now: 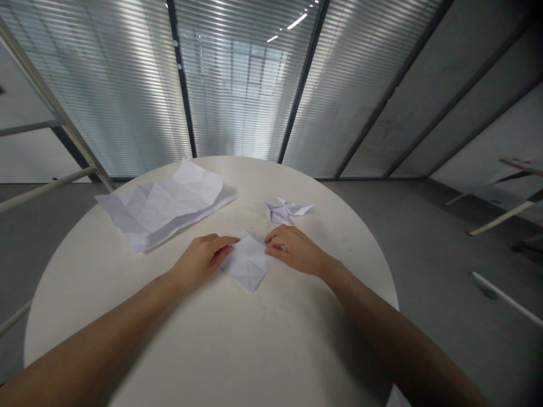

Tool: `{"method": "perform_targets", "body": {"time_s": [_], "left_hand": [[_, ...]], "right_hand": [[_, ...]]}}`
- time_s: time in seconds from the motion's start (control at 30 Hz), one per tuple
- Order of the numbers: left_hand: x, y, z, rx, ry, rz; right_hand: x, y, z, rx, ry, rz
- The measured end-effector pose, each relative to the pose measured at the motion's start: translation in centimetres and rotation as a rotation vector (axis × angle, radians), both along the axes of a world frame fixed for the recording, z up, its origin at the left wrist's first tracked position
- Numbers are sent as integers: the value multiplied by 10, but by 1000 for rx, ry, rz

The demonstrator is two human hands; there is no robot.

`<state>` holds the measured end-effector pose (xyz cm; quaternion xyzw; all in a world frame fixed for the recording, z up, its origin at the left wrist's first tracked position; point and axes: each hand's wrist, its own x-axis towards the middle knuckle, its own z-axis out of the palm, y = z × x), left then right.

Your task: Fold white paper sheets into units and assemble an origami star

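A small white folded paper point(248, 265) lies on the round table between my two hands, one corner pointing toward me and creases crossing its face. My left hand point(203, 254) pinches its left corner between thumb and fingers. At the opposite corner, my right hand point(294, 249) has its thumb and fingertips closed on the paper's edge. Just beyond my right hand sits a folded white paper figure point(286, 210) with pointed arms. Part of the paper's left and right corners is hidden under my fingers.
Large creased white sheets point(165, 206) lie at the table's back left. The round white table point(237, 356) has its far edge near windows with blinds point(241, 90). A white corner of something point(397, 397) shows at the bottom right. Metal frame bars point(46, 189) stand at left.
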<state>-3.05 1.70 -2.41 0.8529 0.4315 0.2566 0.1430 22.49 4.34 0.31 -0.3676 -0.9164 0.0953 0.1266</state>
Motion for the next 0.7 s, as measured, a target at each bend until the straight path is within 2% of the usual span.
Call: {"method": "perform_targets", "body": {"time_s": [0.13, 0.27, 0.4, 0.7], "left_hand": [[2, 4, -5, 37, 40, 145], [1, 6, -8, 112, 127, 118], [1, 6, -10, 153, 164, 69], [3, 3, -8, 165, 187, 69]], "right_hand": [[-5, 1, -7, 47, -40, -153], [-10, 0, -11, 64, -56, -254], [-14, -2, -15, 49, -44, -261], [-20, -6, -14, -64, -37, -266]]}}
